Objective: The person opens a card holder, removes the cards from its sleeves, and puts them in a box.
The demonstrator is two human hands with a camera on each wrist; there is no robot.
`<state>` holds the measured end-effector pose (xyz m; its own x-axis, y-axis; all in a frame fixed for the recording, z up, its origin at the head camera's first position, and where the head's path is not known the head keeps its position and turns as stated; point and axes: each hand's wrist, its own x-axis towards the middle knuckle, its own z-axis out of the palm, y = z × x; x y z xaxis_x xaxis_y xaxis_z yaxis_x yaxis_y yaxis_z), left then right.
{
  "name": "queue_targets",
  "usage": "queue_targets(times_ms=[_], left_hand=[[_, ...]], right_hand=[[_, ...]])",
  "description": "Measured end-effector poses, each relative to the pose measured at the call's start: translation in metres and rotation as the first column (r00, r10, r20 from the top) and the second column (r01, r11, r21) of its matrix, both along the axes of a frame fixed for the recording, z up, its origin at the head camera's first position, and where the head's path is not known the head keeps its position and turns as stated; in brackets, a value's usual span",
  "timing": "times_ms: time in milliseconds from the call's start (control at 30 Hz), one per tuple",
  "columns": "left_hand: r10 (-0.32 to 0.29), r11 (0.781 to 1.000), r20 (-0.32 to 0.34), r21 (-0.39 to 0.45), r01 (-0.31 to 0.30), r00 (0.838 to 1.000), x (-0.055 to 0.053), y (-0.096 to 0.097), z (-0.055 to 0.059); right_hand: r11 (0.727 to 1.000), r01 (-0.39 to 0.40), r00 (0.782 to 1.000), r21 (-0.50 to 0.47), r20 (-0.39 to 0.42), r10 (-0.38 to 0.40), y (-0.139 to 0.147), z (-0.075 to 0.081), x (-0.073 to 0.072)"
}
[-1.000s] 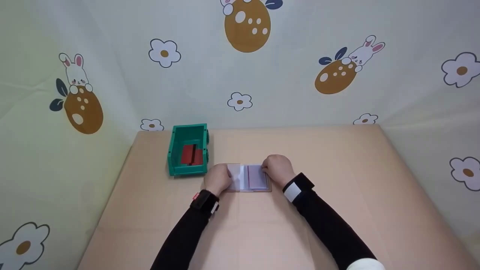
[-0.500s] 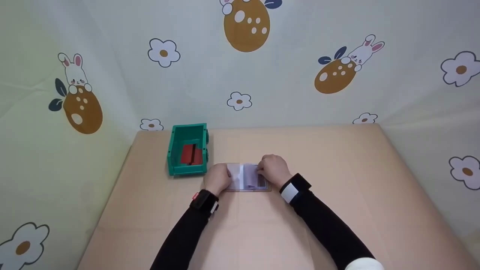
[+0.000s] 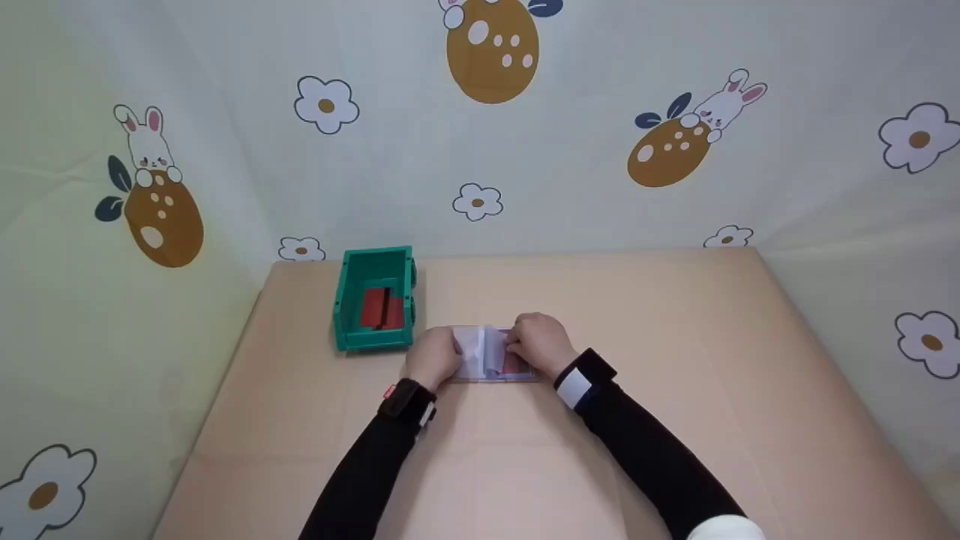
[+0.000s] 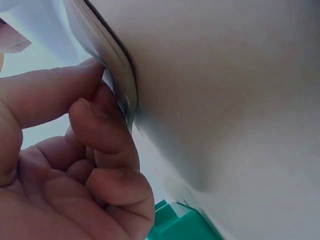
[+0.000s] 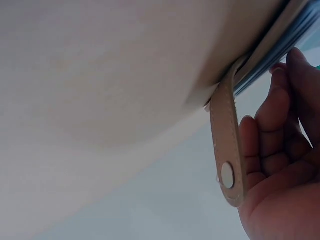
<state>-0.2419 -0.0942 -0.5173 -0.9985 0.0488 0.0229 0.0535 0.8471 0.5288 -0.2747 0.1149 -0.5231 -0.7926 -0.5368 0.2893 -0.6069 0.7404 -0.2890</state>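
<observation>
A card holder [image 3: 468, 354] lies spread on the table, its clear sleeves showing. My left hand [image 3: 433, 358] pinches its left edge between thumb and curled fingers, as the left wrist view confirms. At the right half, my right hand [image 3: 541, 345] pinches a clear sleeve [image 3: 493, 352], which curls up toward the fold. Something reddish [image 3: 514, 364] shows under the raised sleeve. In the right wrist view a tan strap [image 5: 227, 145] with a metal snap hangs from the holder's edge, beside the thumb and fingertips at the stacked sleeves.
Left of the holder stands a green bin [image 3: 374, 341], close to my left hand. In it lie red cards [image 3: 373, 309] with a black stripe. A patterned cloth [image 3: 600, 217] rises behind the tan table [image 3: 675, 390] and along both sides.
My right hand has moved left with the sleeve, which was flat and now curls up toward the fold, baring something reddish beneath. My left hand holds its place.
</observation>
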Motion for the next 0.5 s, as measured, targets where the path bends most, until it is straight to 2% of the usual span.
queue_targets(times_ms=[333, 500], left_hand=[[0.008, 1.0, 0.018, -0.002, -0.007, 1.0, 0.0001, -0.0008, 0.0006], [-0.008, 1.0, 0.001, -0.013, 0.008, 1.0, 0.0008, 0.0006, 0.0037]], right_hand=[[1.0, 0.009, 1.0, 0.024, -0.005, -0.009, -0.0008, -0.0025, -0.0008], [1.0, 0.017, 1.0, 0.02, 0.006, -0.017, -0.0004, -0.0025, -0.0007]])
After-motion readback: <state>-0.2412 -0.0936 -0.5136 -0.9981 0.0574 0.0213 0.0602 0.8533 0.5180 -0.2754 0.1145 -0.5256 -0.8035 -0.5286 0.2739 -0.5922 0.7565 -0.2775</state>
